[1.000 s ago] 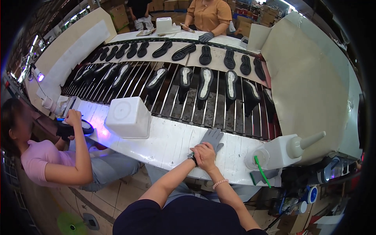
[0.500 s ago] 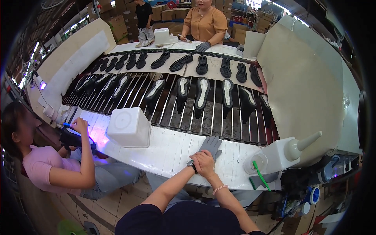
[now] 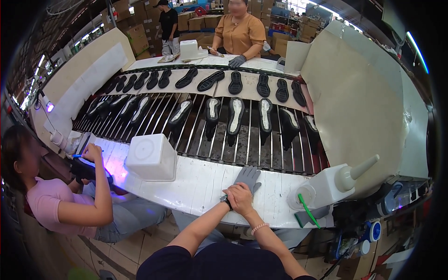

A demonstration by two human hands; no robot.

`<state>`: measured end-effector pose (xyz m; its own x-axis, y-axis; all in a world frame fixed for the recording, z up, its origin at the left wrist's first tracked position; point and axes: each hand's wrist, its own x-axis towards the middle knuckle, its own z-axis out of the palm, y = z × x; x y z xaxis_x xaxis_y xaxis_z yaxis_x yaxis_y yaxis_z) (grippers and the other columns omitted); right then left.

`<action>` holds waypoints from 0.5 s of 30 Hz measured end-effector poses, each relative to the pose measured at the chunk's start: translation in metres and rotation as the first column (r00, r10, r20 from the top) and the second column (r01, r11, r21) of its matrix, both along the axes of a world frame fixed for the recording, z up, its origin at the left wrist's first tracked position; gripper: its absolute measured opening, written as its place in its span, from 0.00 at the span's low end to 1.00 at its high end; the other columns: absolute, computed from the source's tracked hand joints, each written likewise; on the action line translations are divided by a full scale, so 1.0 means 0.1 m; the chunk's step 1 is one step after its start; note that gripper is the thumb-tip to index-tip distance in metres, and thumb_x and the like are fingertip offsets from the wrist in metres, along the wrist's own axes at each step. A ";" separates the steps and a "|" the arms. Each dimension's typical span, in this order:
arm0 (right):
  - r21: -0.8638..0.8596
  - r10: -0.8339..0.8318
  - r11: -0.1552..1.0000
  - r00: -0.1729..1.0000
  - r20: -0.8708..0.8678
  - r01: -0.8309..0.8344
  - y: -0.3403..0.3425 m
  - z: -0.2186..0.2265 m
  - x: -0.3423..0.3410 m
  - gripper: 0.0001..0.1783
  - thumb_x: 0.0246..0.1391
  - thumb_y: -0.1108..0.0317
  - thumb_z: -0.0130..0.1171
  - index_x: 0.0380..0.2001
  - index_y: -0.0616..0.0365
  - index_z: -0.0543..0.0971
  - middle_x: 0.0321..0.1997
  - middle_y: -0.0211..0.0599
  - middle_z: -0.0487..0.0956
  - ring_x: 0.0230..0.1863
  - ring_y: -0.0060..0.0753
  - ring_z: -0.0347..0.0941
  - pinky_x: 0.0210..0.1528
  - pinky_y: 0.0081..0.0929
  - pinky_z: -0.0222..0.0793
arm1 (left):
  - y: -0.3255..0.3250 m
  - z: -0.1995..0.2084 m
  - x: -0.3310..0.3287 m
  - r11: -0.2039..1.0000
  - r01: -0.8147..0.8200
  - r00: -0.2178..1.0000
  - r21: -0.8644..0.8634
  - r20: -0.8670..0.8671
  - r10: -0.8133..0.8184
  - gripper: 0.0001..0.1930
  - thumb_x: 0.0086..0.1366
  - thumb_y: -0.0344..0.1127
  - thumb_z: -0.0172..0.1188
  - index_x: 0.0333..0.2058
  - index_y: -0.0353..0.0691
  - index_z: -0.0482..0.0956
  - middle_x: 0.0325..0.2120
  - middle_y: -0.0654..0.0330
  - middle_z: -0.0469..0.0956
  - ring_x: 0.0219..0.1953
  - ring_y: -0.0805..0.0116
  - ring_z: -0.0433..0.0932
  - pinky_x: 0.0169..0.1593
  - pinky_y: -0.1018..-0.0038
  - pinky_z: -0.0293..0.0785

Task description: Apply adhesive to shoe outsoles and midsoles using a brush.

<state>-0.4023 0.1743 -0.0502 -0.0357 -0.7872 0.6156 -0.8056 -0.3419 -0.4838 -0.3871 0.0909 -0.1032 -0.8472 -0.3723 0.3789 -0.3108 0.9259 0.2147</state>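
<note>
My two hands are clasped together at the near edge of the white table. My left hand [image 3: 229, 194], with a dark watch at its wrist, is largely covered, so its fingers are hard to make out. My right hand [image 3: 242, 201] is closed over it, a pale beaded bracelet on that wrist. A grey glove [image 3: 247, 176] spreads flat on the table from under the hands, its fingers pointing away; whether it is worn cannot be told. Beyond it, black shoe uppers [image 3: 236, 119] with whitish undersides rest on a roller conveyor [image 3: 196, 140], behind them black soles [image 3: 235, 82].
A white box-shaped container [image 3: 151, 158] stands left on the table [image 3: 200, 186]. At right lie a white spouted bottle [image 3: 326, 186] and a green-handled brush [image 3: 308, 210]. A person in pink [image 3: 60, 200] works at left; another in an orange-brown shirt [image 3: 240, 30] stands across.
The view has shifted slightly, so most of the scene sits a little lower and to the left. My hands stay clasped in the same place by the glove.
</note>
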 end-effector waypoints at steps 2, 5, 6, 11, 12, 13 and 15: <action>-0.002 -0.001 1.000 1.000 0.001 0.001 0.00 0.00 0.00 0.10 0.56 0.69 0.51 0.31 0.54 0.83 0.30 0.30 0.81 0.39 0.29 0.76 0.54 0.34 0.63 | 0.00 0.03 0.01 1.000 -0.002 1.000 -0.003 0.014 0.002 0.27 0.66 0.49 0.51 0.56 0.36 0.70 0.58 0.45 0.67 0.63 0.49 0.62 0.68 0.57 0.50; -0.004 -0.002 1.000 1.000 0.000 0.002 -0.01 0.00 -0.01 0.10 0.56 0.69 0.52 0.31 0.54 0.83 0.30 0.30 0.81 0.39 0.29 0.76 0.54 0.35 0.63 | 0.01 0.05 0.01 1.000 0.000 1.000 0.017 0.012 -0.001 0.27 0.66 0.49 0.51 0.56 0.36 0.70 0.58 0.45 0.67 0.63 0.49 0.62 0.68 0.57 0.50; -0.006 -0.001 1.000 1.000 -0.004 0.001 0.00 0.00 -0.01 0.10 0.56 0.69 0.52 0.31 0.54 0.83 0.30 0.30 0.81 0.39 0.29 0.76 0.54 0.35 0.63 | 0.00 0.04 0.00 1.000 0.004 1.000 0.005 -0.001 -0.004 0.27 0.65 0.49 0.51 0.56 0.36 0.70 0.58 0.45 0.67 0.63 0.49 0.62 0.68 0.57 0.50; -0.008 -0.009 1.000 1.000 0.003 0.009 0.00 -0.02 -0.02 0.09 0.56 0.69 0.53 0.31 0.54 0.83 0.29 0.30 0.81 0.39 0.29 0.76 0.54 0.34 0.64 | -0.01 0.06 -0.01 1.000 0.015 0.998 0.023 0.064 -0.017 0.28 0.68 0.51 0.46 0.58 0.36 0.67 0.60 0.44 0.65 0.64 0.49 0.61 0.69 0.57 0.47; -0.008 -0.008 1.000 1.000 0.002 0.008 0.00 -0.03 -0.02 0.09 0.55 0.69 0.53 0.31 0.54 0.83 0.29 0.31 0.81 0.39 0.29 0.76 0.54 0.34 0.64 | -0.01 0.07 -0.01 1.000 0.014 0.997 0.016 0.070 -0.015 0.28 0.68 0.51 0.46 0.58 0.36 0.67 0.60 0.44 0.65 0.64 0.49 0.61 0.69 0.57 0.46; -0.009 -0.010 1.000 1.000 0.001 0.010 0.00 -0.03 -0.02 0.09 0.55 0.69 0.53 0.31 0.54 0.83 0.29 0.31 0.81 0.39 0.29 0.76 0.54 0.34 0.64 | -0.01 0.07 -0.01 1.000 0.013 0.997 0.009 0.075 -0.013 0.28 0.68 0.51 0.47 0.58 0.36 0.67 0.60 0.44 0.65 0.64 0.50 0.61 0.69 0.56 0.46; -0.001 -0.006 1.000 1.000 0.026 0.006 0.00 -0.04 -0.02 0.11 0.56 0.70 0.50 0.31 0.54 0.83 0.30 0.31 0.82 0.39 0.29 0.77 0.55 0.36 0.63 | -0.01 0.07 0.00 1.000 0.017 0.998 0.020 0.060 -0.018 0.28 0.68 0.51 0.47 0.58 0.36 0.67 0.60 0.44 0.65 0.64 0.50 0.61 0.69 0.56 0.46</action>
